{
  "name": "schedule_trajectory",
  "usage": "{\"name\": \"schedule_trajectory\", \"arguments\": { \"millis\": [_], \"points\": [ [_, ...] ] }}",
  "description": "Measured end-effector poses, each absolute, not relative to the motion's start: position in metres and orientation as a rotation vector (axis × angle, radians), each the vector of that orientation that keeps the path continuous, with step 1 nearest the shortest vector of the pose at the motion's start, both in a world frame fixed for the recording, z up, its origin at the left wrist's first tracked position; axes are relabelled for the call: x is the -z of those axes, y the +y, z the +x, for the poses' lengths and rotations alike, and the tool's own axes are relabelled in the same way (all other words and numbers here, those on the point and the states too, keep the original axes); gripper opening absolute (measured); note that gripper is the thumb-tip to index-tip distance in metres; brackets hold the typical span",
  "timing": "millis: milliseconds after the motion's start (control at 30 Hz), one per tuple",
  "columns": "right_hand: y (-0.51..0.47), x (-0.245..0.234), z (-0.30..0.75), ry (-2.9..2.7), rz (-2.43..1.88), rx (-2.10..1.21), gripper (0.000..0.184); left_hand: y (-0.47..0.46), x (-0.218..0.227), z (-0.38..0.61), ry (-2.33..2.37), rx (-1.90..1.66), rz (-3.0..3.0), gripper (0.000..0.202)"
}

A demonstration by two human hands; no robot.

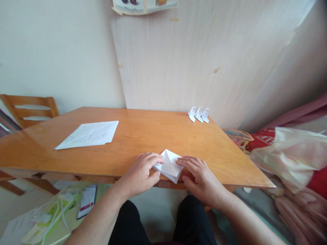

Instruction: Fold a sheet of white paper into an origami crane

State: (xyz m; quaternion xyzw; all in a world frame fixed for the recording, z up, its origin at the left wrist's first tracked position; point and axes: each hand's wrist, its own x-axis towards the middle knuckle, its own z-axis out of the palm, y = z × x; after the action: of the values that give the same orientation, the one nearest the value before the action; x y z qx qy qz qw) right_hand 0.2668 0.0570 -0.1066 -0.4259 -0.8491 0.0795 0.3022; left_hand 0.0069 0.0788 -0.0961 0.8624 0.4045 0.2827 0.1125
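A small white sheet of paper [169, 167], folded into a diamond with layered flaps and creases, lies at the table's near edge. One lower corner reaches slightly past that edge. My left hand [142, 172] rests on the paper's left side, fingers stretched over it and thumb apart near its lower left edge. From the right, my right hand [198, 173] lays its outstretched fingertips on the opposite side, with the thumb spread away below. Both hands are open, and the fingers cover parts of the paper's side corners.
The wooden table [145, 132] stands against the wall. A stack of printed sheets [89, 133] lies on its left. Three folded paper figures [198, 115] stand at the back right. Beside the table are a wooden chair [33, 101] and a pale plastic bag [288, 156].
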Motion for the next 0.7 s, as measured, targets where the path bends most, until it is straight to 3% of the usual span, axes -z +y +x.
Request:
{"name": "schedule_trajectory", "arguments": {
  "millis": [200, 700],
  "points": [
    [0.055, 0.110, 0.265, -2.190, -1.177, -0.281, 0.051, 0.079, 0.097, 0.004, 1.174, -0.894, 2.468, 0.051],
    [0.058, 0.114, 0.265, -2.138, -1.218, -0.326, 0.048, 0.089, 0.099, 0.010, 1.262, -0.977, 2.503, 0.028]
  ]
}}
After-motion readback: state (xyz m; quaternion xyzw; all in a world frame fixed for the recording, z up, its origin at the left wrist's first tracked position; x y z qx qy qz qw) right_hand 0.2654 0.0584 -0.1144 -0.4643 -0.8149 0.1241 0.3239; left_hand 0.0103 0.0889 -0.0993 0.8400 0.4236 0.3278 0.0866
